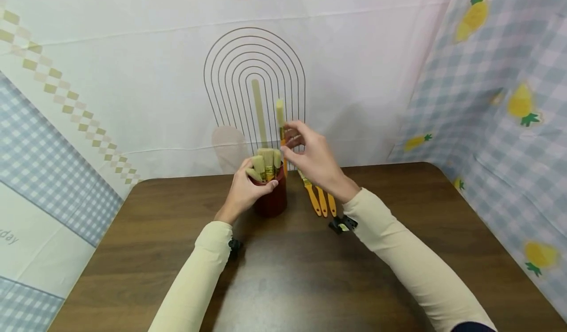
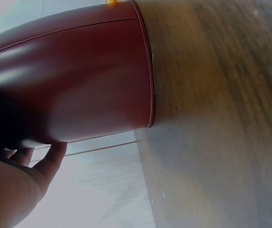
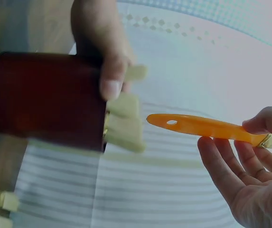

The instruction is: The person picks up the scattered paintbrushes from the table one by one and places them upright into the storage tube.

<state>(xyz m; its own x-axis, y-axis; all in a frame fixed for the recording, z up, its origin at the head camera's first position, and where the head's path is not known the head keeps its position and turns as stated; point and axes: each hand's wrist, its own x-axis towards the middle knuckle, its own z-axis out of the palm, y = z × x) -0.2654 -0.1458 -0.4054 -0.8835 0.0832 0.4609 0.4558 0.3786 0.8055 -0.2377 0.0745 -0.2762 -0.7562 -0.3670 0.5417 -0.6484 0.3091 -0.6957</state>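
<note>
A dark red round cup (image 1: 271,201) stands on the table, with several paintbrushes (image 1: 267,159) in it, pale bristles up. My left hand (image 1: 241,190) grips the cup near its rim, thumb over the front edge; in the left wrist view its fingertips (image 2: 56,151) press the smooth red side. Between thumb and fingers, my right hand (image 1: 312,156) pinches another paintbrush (image 3: 192,124) by its orange handle. That brush is upright, bristles on top, above the cup's right side. In the right wrist view its handle end points at the cup's mouth, a short gap away.
Three orange-handled paintbrushes (image 1: 323,201) lie side by side on the brown wooden table (image 1: 283,283), right of the cup and partly under my right wrist. A patterned cloth backdrop (image 1: 168,96) rises just behind the table's back edge.
</note>
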